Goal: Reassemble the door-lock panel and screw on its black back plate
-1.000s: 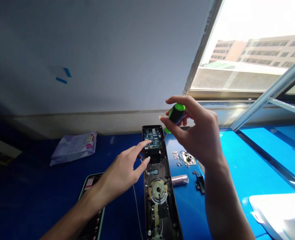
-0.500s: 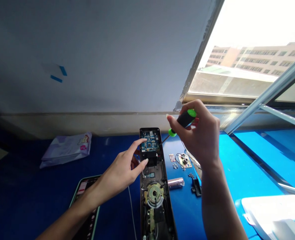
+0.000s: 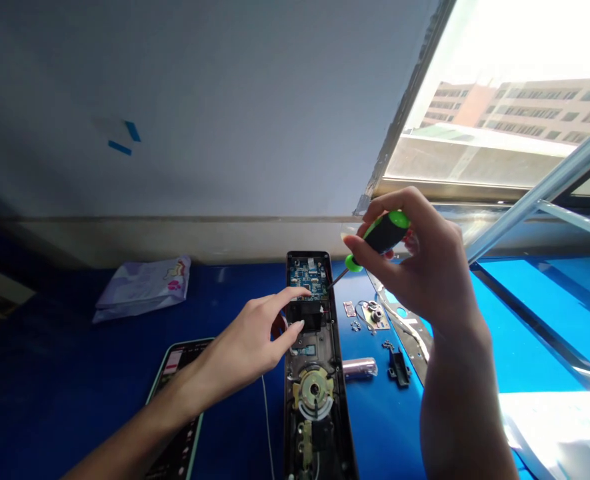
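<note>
A long black opened door-lock body (image 3: 316,373) lies lengthwise on the blue table (image 3: 235,293), with a blue circuit board (image 3: 308,277) at its far end and a brass round part (image 3: 313,388) further down. My left hand (image 3: 255,343) has its fingers spread, the fingertips resting on the lock's left edge beside the circuit board. My right hand (image 3: 417,260) is closed round a black and green screwdriver (image 3: 377,240). The screwdriver tip points down-left onto the right edge of the circuit board.
Small screws, a brass plate and a tiny board (image 3: 369,315) lie right of the lock, with a silver cylinder (image 3: 359,369) and a black part (image 3: 399,367). A phone (image 3: 177,413) lies left, a plastic packet (image 3: 142,287) at the back, a white object (image 3: 559,427) at right.
My right hand has tilted the screwdriver from upright to slanted, its tip down at the circuit board. My left hand stays on the lock. The camera shifted slightly.
</note>
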The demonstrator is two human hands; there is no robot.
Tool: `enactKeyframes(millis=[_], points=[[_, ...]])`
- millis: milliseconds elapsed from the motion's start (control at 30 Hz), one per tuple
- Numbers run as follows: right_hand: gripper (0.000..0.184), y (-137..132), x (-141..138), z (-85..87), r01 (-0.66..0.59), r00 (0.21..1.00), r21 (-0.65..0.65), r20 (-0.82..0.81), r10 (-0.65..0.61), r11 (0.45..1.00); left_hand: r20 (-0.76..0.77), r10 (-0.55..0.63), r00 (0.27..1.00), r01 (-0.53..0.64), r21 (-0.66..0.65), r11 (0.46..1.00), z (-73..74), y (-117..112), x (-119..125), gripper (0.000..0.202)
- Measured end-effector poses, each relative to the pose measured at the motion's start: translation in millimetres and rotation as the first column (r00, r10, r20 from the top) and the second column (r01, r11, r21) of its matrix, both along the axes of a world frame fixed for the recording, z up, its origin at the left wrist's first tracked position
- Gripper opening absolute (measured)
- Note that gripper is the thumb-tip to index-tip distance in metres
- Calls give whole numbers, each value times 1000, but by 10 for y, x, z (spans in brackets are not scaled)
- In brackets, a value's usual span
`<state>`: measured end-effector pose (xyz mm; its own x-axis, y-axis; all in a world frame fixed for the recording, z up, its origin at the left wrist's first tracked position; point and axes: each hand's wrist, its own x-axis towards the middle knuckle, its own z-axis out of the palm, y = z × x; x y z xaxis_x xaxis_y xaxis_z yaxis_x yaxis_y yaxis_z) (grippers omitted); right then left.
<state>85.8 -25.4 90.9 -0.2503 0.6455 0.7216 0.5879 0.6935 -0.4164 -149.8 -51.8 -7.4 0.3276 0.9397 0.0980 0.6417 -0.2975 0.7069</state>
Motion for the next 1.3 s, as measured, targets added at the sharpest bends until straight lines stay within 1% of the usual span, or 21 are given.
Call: enactKeyframes(millis=[67, 133, 300, 400, 533, 633, 733, 800, 867, 933, 1000, 1100, 1167, 1200, 1233, 1267, 1300], points=[[18, -42, 35, 21, -42, 999, -22, 15, 42, 999, -24, 1, 1000, 0, 7, 1000, -8, -31, 10, 45], [18, -72, 50, 30, -57, 998, -31, 8, 57, 998, -31, 0, 1000, 0, 2, 1000, -25, -58, 23, 47], [20, -92, 33, 30, -34, 999, 11, 13, 34, 999, -32, 29, 999, -28, 18, 999, -59, -101, 67, 53], [18, -105, 21, 39, -9, 999, 49, 37, 7, 999, -38, 32, 999, -31, 11, 999, -48, -116, 87, 54], [16, -122, 16, 44, -21, 999, 79, 36, 19, 997, -63, 38, 997, -38, -7, 999, 4, -154, 113, 59], [17, -113, 8, 34, -21, 999, 89, 36, 17, 996, -109, 83, 991, -84, 2, 996, 29, -209, 149, 66], [16, -106, -1, 35, -17, 999, 116, 40, 13, 993, -129, 137, 982, -135, 22, 991, -8, -268, 192, 71], [16, -112, 2, 47, -25, 998, 131, 55, 18, 991, -125, 170, 978, -165, 47, 985, -58, -299, 211, 72], [16, -122, 12, 61, -42, 997, 135, 63, 34, 990, -132, 209, 969, -196, 107, 975, -92, -313, 217, 71], [17, -127, 25, 71, -58, 997, 130, 58, 51, 990, -143, 241, 960, -214, 182, 960, -80, -296, 214, 70], [16, -124, 39, 74, -71, 996, 118, 57, 64, 990, -133, 246, 960, -213, 223, 951, -23, -239, 212, 69], [15, -111, 51, 68, -86, 995, 113, 55, 80, 990, -65, 241, 968, -218, 248, 944, 56, -86, 247, 73], [14, -101, 53, 60, -87, 996, 109, 46, 82, 990, 61, 252, 966, -259, 261, 930, 40, 33, 305, 75], [14, -97, 53, 55, -84, 996, 101, 42, 80, 991, 153, 261, 953, -293, 262, 919, 7, 85, 343, 69], [14, -92, 52, 51, -81, 996, 92, 38, 78, 992, 277, 302, 912, -371, 250, 894, -38, 129, 384, 58], [15, -88, 52, 46, -79, 996, 82, 34, 77, 993, 387, 344, 856, -447, 217, 868, -88, 162, 426, 53], [15, -84, 51, 41, -79, 997, 72, 30, 77, 994, 459, 370, 808, -483, 157, 861, -139, 182, 467, 52]])
